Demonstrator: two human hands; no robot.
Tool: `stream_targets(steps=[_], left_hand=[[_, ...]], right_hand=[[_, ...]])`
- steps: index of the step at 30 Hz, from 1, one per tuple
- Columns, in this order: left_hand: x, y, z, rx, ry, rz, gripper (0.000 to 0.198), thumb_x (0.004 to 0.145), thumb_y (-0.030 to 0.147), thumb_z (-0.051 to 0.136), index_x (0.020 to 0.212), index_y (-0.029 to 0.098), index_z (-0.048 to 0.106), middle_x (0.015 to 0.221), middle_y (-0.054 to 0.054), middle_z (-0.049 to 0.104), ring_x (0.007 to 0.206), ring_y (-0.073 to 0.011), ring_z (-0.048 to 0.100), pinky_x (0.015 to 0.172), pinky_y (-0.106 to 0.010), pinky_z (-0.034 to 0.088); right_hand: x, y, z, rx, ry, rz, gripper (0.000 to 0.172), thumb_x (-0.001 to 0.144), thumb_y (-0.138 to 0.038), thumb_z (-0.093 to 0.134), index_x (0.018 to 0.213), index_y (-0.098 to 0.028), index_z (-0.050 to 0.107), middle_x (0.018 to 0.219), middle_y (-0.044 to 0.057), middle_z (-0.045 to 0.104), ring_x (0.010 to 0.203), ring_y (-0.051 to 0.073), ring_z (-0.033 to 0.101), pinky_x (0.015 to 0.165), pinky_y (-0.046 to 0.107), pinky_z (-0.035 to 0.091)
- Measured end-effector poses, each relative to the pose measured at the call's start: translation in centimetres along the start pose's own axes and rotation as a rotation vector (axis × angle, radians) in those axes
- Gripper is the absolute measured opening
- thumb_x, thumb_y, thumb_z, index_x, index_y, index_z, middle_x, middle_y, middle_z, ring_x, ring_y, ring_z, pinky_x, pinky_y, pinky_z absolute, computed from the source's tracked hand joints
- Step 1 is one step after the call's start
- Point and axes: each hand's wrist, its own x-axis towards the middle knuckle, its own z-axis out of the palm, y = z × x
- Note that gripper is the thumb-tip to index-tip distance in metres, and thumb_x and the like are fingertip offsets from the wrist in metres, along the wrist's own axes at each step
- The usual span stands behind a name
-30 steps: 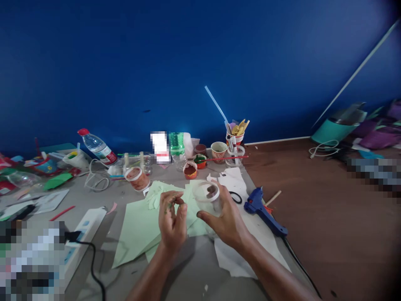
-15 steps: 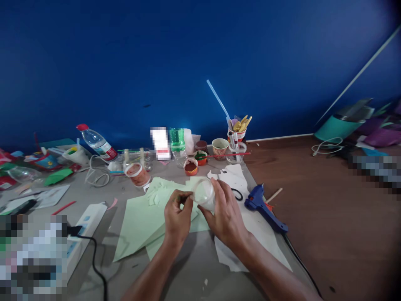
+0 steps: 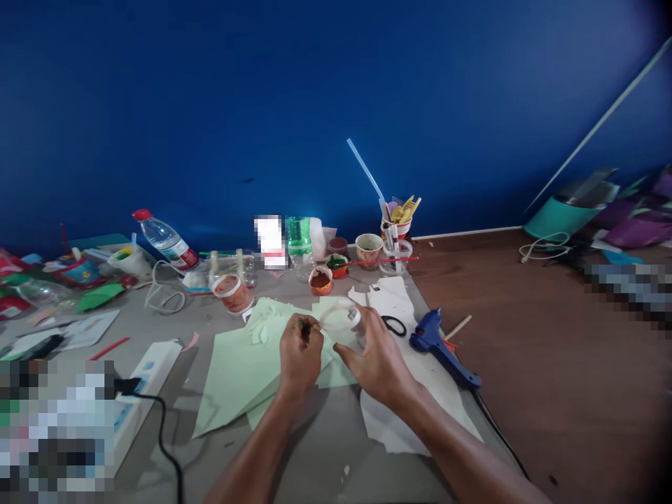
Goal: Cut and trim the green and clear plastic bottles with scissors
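A clear plastic cup-like piece (image 3: 336,319) is held between my hands, its round rim turned towards me and left. My right hand (image 3: 379,357) curls around its right side, thumb below and fingers over the top. A small white patch shows at its right part. My left hand (image 3: 302,353) is closed in a pinch at the left edge of the rim; dark stains mark its fingers. Under them lie pale green paper sheets (image 3: 236,378), with torn green scraps (image 3: 261,329) on top. Cut white paper (image 3: 399,420) and black-handled scissors (image 3: 395,325) lie by my right hand.
A blue glue gun (image 3: 446,346) with a cord rests on the right. Paint cups (image 3: 320,281), a red paintbrush (image 3: 378,262) and a tool-filled cup (image 3: 397,227) stand behind. A power strip (image 3: 150,371), a tilted water bottle (image 3: 168,241) and a reddish-stained tub (image 3: 234,294) are left.
The clear piece has tipped so its rim looks flatter, and the white patch now shows at its right. My left hand has turned slightly, still pinched at the rim.
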Motion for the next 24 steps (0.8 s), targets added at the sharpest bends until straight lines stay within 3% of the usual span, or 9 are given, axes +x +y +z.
stream_targets(steps=[3, 7, 13, 21, 24], left_hand=[[0.0, 0.1, -0.2, -0.045, -0.028, -0.015, 0.003, 0.072, 0.021, 0.048, 0.07, 0.02, 0.05, 0.062, 0.004, 0.049, 0.057, -0.0122, 0.045, 0.056, -0.024, 0.037], [0.0, 0.2, -0.2, -0.067, -0.034, -0.008, 0.002, 0.072, 0.02, 0.049, 0.07, 0.02, 0.05, 0.063, 0.004, 0.048, 0.056, -0.0118, 0.044, 0.055, -0.024, 0.036], [0.2, -0.1, -0.3, -0.064, -0.009, 0.023, 0.003, 0.071, 0.019, 0.05, 0.068, 0.019, 0.05, 0.063, 0.003, 0.048, 0.055, -0.0117, 0.043, 0.054, -0.024, 0.035], [0.3, -0.4, -0.3, -0.097, 0.011, 0.02, 0.004, 0.069, 0.019, 0.051, 0.065, 0.019, 0.052, 0.06, 0.004, 0.047, 0.053, -0.0104, 0.042, 0.051, -0.023, 0.034], [1.2, -1.5, -0.8, -0.191, 0.052, -0.079, 0.002, 0.067, 0.018, 0.054, 0.065, 0.018, 0.054, 0.06, 0.004, 0.048, 0.055, -0.0105, 0.044, 0.055, -0.024, 0.04]], right_hand=[[0.2, -0.2, -0.4, 0.084, -0.058, 0.153, 0.046, 0.07, -0.02, 0.066, 0.113, -0.019, 0.051, 0.1, 0.008, 0.06, 0.087, 0.023, 0.059, 0.078, 0.037, 0.05], [0.4, -0.6, -0.8, 0.157, -0.102, 0.247, 0.042, 0.068, -0.021, 0.066, 0.108, -0.017, 0.054, 0.094, 0.006, 0.063, 0.082, 0.021, 0.058, 0.075, 0.035, 0.048], [0.5, -1.0, -1.1, 0.195, -0.122, 0.276, 0.035, 0.067, -0.021, 0.065, 0.1, -0.017, 0.056, 0.086, 0.003, 0.064, 0.074, 0.018, 0.057, 0.069, 0.03, 0.046], [0.5, -1.1, -1.2, 0.291, -0.166, 0.292, 0.036, 0.067, -0.023, 0.066, 0.101, -0.017, 0.056, 0.088, 0.004, 0.066, 0.079, 0.02, 0.061, 0.073, 0.033, 0.048], [0.5, -0.8, -2.1, 0.408, -0.193, 0.255, 0.036, 0.07, -0.026, 0.067, 0.103, -0.018, 0.056, 0.088, 0.004, 0.066, 0.08, 0.02, 0.061, 0.073, 0.033, 0.049]])
